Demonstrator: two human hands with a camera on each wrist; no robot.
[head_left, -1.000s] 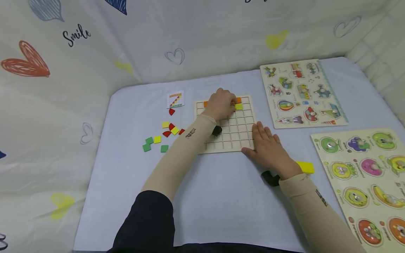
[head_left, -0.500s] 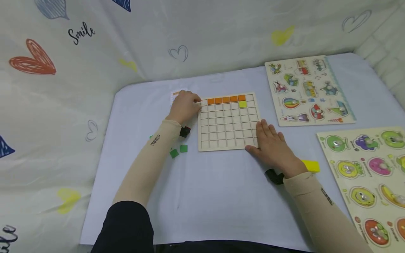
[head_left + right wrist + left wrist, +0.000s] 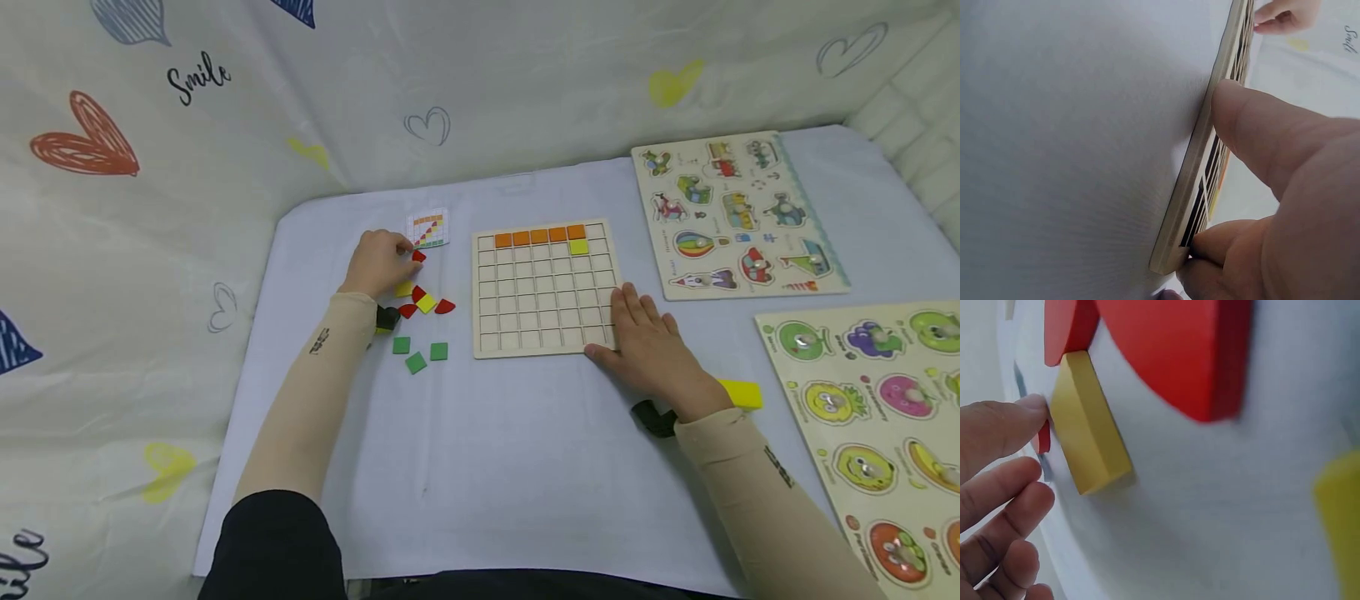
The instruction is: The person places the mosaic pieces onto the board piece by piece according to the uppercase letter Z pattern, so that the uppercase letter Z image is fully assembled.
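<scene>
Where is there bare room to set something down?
The widest free patch is tablecloth on the near side of the grid board, between the sleeves. A narrower strip lies between that board and the vehicle puzzle. Left of the board is crowded: red, yellow and green pieces near the pattern card and left grip.

Look at that beige left sleeve [image 3: 300,400], dark print [image 3: 319,340] and all, meeting a black upper sleeve [image 3: 273,546] lower left! Beige right sleeve [image 3: 776,508] too, also printed; black left wrist unit [image 3: 387,319], black right wrist unit [image 3: 652,419]!
</scene>
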